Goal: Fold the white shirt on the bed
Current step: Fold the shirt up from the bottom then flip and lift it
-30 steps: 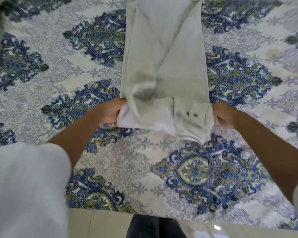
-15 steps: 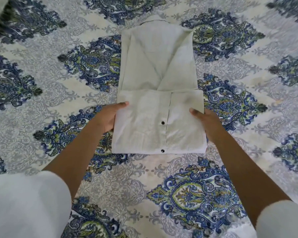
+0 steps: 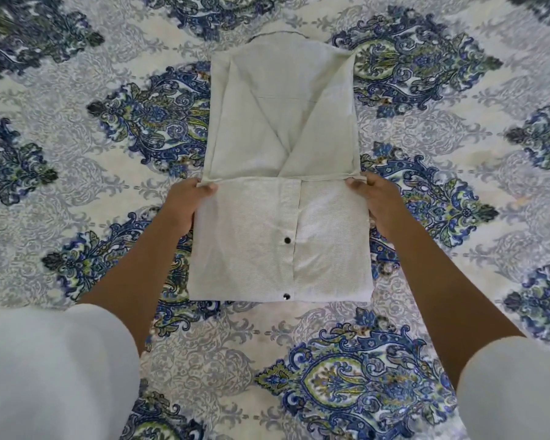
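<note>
A bedspread [image 3: 477, 100] patterned with blue and green medallions on a pale ground fills the whole view, and the white shirt [image 3: 283, 128] lies flat on it near the middle, slightly toward the far side. The shirt is already narrowed into a long rectangle, with both sides folded inward so that their edges cross in a V over the upper half. Its lower part is doubled back up over the body as a flap [image 3: 251, 249], showing the button placket running down its centre. Two white sleeves [image 3: 54, 369] frame the bottom corners of the view, with bare forearms reaching forward from them. The left hand [image 3: 185, 206] pinches the flap's far left corner, thumb on top of the cloth and fingers curled beneath the edge. The right hand [image 3: 380, 206] grips the far right corner in the same way, its thumb lying over the fold line. Two dark buttons [image 3: 287, 240] sit on the placket, one mid-flap and the other at the near folded edge.
</note>
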